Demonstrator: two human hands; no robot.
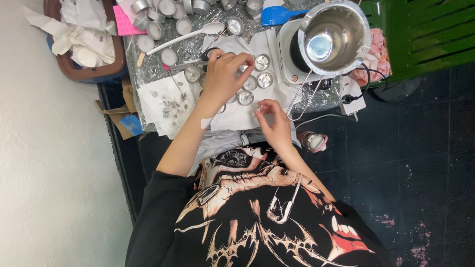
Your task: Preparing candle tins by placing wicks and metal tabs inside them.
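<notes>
Cups (pixel 246 97), small round tin ones, sit in a loose cluster on a white cloth (pixel 232 118) at the near edge of the worktop (pixel 190 49), close enough to be worked without stretching. Nearest the body, the right hand (pixel 273 121) is raised just over the cloth's edge with thumb and fingertips pinched on a tiny pale piece (pixel 259 108); what it is I cannot tell, it is too small. A little farther in, the left hand (pixel 225 74) curls over the cluster, its fingertips closed down on one cup, seemingly to steady it.

To the left a paper sheet (pixel 168 106) carries a scatter of small metal bits, spread flat so that single ones can be picked off. To the right a steel pot (pixel 332 37) sits on a white heater (pixel 289 54), its wire handle hanging toward the person, within reach of the right hand.

Beyond, a white spoon (pixel 188 35) lies on the foil-covered worktop, with more cups (pixel 156 29), some filled white, pushed to the far side out of the way. A brown basket (pixel 84 74) off the left corner holds crumpled tissue.
</notes>
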